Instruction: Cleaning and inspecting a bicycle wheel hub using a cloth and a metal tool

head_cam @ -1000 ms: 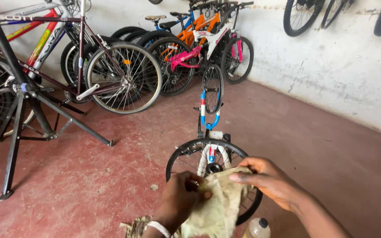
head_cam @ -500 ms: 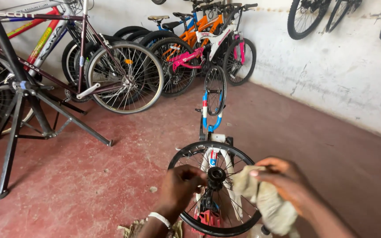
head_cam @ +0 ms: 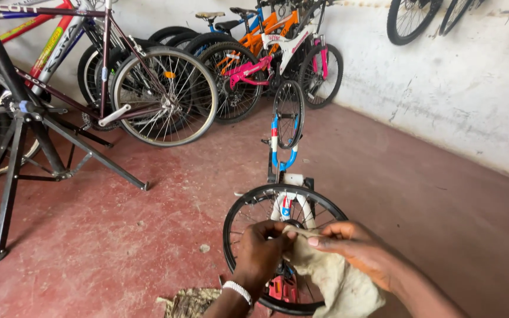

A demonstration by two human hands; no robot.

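The person's left hand is closed, its fingertips pinched on the upper edge of a dirty, pale cloth. A beaded white bracelet sits on that wrist. The right hand is also closed on the cloth, thumb and forefinger gripping the same upper edge just beside the left hand's fingertips; the two hands nearly touch. The cloth hangs down from both hands and bunches under the right forearm.

Directly behind and below the hands stands a small black wheel, upright, spokes visible, with the cloth held in front of its hub. A white fork rises from the wheel just beyond the hands. Beyond that, farther from the hands, a second small wheel sits in a blue and white frame section. Part of a red component shows below the left hand, inside the wheel rim; I cannot tell what it is.

On the red floor near the left wrist lies a crumpled, patterned rag. Well away to the left of the hands stands a black repair stand carrying a dark red bicycle. Several bicycles lean along the far white wall.
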